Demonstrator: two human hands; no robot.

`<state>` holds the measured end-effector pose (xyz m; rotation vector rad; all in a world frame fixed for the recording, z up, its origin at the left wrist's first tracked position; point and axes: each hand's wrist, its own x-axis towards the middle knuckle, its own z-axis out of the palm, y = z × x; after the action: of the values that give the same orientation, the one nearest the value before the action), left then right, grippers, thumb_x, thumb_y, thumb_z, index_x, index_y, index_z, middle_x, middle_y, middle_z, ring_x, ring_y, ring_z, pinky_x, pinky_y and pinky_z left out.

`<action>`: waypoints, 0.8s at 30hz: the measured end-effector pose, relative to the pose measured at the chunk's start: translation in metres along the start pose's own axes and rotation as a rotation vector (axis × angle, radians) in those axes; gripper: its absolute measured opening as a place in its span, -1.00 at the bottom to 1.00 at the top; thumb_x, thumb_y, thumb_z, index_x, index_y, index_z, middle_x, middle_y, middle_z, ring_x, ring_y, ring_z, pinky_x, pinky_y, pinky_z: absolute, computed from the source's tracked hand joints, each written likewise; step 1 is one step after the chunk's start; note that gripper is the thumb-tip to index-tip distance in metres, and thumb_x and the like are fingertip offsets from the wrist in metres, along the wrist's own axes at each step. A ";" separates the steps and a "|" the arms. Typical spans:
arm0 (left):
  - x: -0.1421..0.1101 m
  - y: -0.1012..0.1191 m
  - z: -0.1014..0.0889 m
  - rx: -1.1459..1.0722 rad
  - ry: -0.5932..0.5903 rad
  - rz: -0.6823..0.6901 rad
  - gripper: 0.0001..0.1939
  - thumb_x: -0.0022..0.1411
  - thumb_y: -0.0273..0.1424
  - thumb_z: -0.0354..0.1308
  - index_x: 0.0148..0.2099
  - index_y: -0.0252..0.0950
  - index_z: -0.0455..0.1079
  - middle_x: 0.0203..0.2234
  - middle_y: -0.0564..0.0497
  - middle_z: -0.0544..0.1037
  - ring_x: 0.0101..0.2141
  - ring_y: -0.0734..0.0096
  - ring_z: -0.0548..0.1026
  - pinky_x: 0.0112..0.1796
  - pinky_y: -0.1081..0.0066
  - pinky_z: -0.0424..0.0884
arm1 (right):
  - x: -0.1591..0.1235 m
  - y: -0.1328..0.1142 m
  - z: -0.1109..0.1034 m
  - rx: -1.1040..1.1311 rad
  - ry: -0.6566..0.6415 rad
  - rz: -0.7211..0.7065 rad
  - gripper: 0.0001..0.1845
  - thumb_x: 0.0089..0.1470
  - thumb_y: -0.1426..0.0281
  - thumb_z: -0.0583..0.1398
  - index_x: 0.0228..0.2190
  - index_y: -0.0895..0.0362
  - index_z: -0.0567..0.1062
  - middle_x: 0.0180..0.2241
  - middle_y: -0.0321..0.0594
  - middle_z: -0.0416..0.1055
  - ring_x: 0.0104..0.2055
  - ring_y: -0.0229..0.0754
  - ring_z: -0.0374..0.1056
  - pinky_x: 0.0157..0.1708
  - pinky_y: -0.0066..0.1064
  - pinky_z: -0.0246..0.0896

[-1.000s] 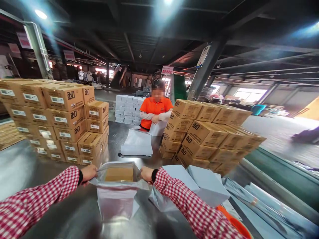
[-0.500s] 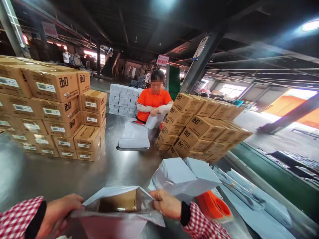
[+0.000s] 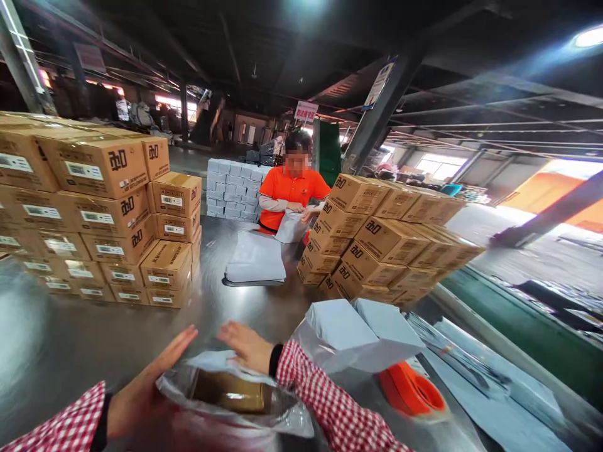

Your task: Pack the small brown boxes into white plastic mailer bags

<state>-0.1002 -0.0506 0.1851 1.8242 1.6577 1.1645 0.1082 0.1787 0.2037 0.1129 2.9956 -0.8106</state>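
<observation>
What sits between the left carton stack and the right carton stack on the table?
In the head view, a pile of grey mailer bags lies on the steel table between both stacks.

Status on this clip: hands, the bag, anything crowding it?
Left hand open, flat beside the grey poly bag. Right hand pressing the bag's far flap; no closed grip. Brown box sits inside, mouth open. Packed bags and orange tape roll to the right, apart.
</observation>
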 end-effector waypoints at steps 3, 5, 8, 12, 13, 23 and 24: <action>0.009 0.008 0.002 -0.033 -0.096 0.054 -0.41 0.30 -0.31 0.12 0.34 0.04 0.13 0.33 0.01 0.16 0.28 0.12 0.18 0.23 0.10 0.19 | 0.001 -0.027 0.029 -0.109 -0.049 -0.154 -0.30 0.27 0.17 0.07 0.32 0.18 0.05 0.34 0.07 0.03 0.41 0.12 -0.18 0.36 0.10 -0.26; 0.012 0.011 0.007 -0.095 -0.102 0.020 -0.56 0.32 -0.30 0.08 0.23 -0.01 0.34 0.19 0.00 0.41 0.18 0.16 0.37 0.18 0.18 0.31 | -0.005 -0.030 0.041 -0.090 -0.043 -0.181 -0.37 0.32 0.24 0.00 0.32 0.17 0.04 0.34 0.05 0.05 0.41 0.09 -0.15 0.36 0.06 -0.21; 0.014 0.006 0.027 -0.217 -0.034 -0.088 -0.65 0.30 -0.21 0.08 0.07 -0.09 0.52 -0.07 -0.01 0.62 -0.10 0.18 0.59 -0.02 0.31 0.51 | -0.015 -0.014 0.047 0.093 0.048 -0.181 -0.47 0.37 0.23 -0.14 0.26 0.10 0.23 0.26 -0.04 0.24 0.37 -0.05 0.01 0.33 -0.12 -0.06; 0.010 -0.014 0.059 -0.357 0.145 -0.306 -0.59 0.32 -0.11 0.01 0.00 -0.17 0.55 -0.17 -0.02 0.66 -0.23 0.22 0.61 -0.16 0.40 0.55 | -0.054 0.015 0.027 0.633 0.170 -0.143 -0.42 0.31 0.05 -0.06 0.02 0.16 0.53 0.04 0.04 0.49 0.17 -0.04 0.33 0.22 -0.14 0.14; 0.009 -0.018 0.063 -0.369 0.191 -0.343 -0.58 0.31 -0.09 0.01 -0.01 -0.18 0.55 -0.17 -0.02 0.65 -0.21 0.22 0.60 -0.15 0.40 0.55 | -0.068 0.019 0.022 0.835 0.171 -0.090 -0.36 0.28 -0.01 -0.06 0.01 0.17 0.53 0.01 0.07 0.50 0.13 -0.03 0.37 0.20 -0.10 0.15; 0.023 0.015 0.047 -0.339 0.325 -0.514 -0.56 0.20 0.00 0.08 -0.29 -0.27 0.52 -0.35 -0.02 0.62 -0.22 0.17 0.53 -0.18 0.37 0.46 | -0.115 -0.005 0.048 0.985 0.595 0.504 -0.49 -0.26 -0.07 0.39 -0.41 0.10 0.59 -0.39 -0.16 0.52 -0.28 -0.04 0.41 -0.14 -0.19 0.30; 0.024 0.017 0.046 -0.353 0.314 -0.527 -0.55 0.19 0.02 0.09 -0.35 -0.28 0.49 -0.42 -0.01 0.58 -0.29 0.21 0.51 -0.25 0.39 0.44 | -0.107 -0.009 0.050 1.037 0.705 0.577 -0.49 -0.17 -0.11 0.33 -0.53 0.11 0.53 -0.52 -0.22 0.45 -0.41 -0.11 0.36 -0.26 -0.24 0.30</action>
<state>-0.0549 -0.0206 0.1799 0.9460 1.8016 1.4238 0.2149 0.1390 0.1706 1.4210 2.3124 -2.4283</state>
